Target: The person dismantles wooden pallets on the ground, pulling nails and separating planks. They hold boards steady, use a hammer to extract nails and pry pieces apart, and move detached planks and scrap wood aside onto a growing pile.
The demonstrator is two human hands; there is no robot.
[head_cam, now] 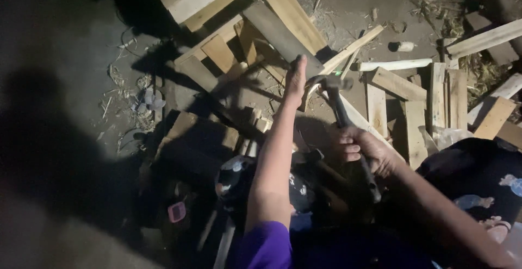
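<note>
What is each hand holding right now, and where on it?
The right hand grips a claw hammer low on its dark handle. The left hand presses on the end of a dark grey board, steadying rather than lifting it.

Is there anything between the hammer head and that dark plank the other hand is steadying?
Nothing visible. The claw hammer's metal head, gripped by the right hand, sits right beside the dark grey wooden plank that the left hand touches.

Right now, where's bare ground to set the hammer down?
Bare dirt lies beyond the planks, top centre. Dark open ground lies left of the scrap pile. Around the left hand, the hammer and the right hand it's crowded.
</note>
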